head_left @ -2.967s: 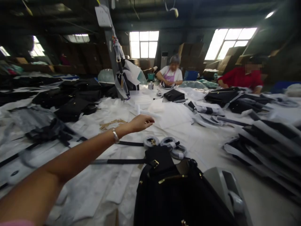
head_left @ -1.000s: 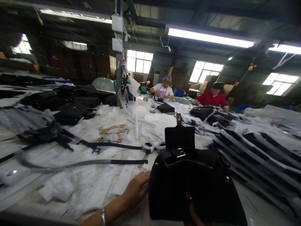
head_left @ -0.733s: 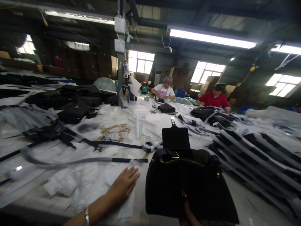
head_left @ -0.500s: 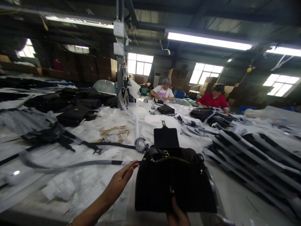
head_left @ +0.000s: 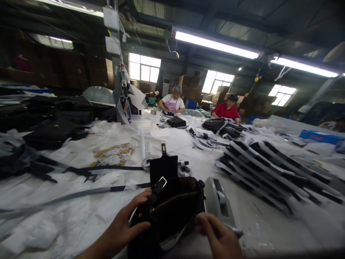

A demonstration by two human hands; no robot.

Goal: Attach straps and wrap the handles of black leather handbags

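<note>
We have a black bag [head_left: 176, 210] at the lower centre of the frame, its mouth gaping towards us and its flap [head_left: 163, 171] standing up behind. Our left hand [head_left: 129, 219] grasps the bag's left side between thumb and fingers. Our right hand [head_left: 217, 230] is at the right front rim, fingers curled; it is blurred, so we cannot tell whether it pinches the edge or only touches it. The step in hand looks like spreading the mouth; the next move seems to call for a steady left hold and a sure right pinch. A grey tape dispenser [head_left: 212, 196] sits just right of the bag, coiled straps [head_left: 184, 169] behind it, and a wrapped stack [head_left: 265, 172] towards the right edge.
</note>
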